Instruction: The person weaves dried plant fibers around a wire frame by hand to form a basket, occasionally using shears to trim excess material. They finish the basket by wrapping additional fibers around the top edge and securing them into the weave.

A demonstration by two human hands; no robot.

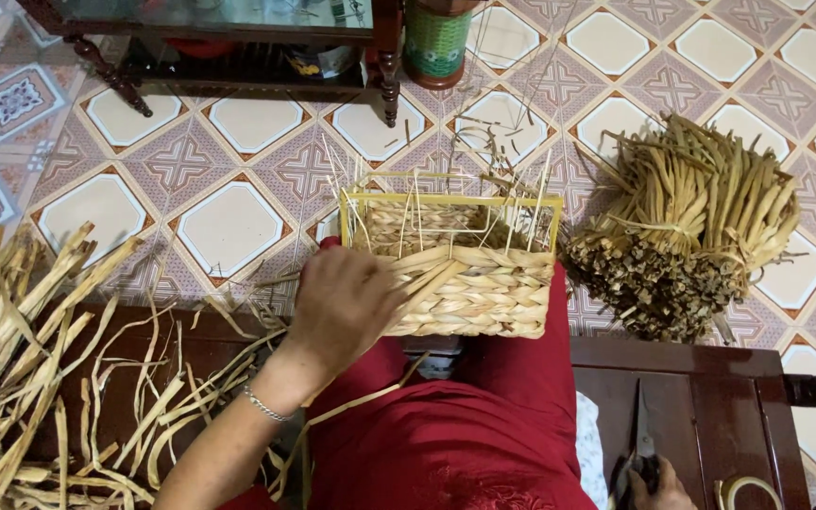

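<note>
A half-woven straw basket [484, 293] on a yellow wire frame [446, 200] rests on my lap, over red trousers [455, 434]. Thin stakes stick up from its open top. My left hand [347, 302] grips the basket's left end, and a few flat straw strands [432, 277] fan out from under its fingers. A thin bracelet circles that wrist. My right hand [665, 491] shows only partly at the bottom edge, closed on the black handles of scissors [642, 430] that lie on the dark wooden bench [710, 373].
A thick tied bundle of dried straw [701, 217] lies on the tiled floor to the right. Loose straw strips [21, 349] pile up on the left. A dark wooden table [384, 66] and a green woven cylinder [436, 42] stand ahead. A tape roll [743, 489] sits on the bench.
</note>
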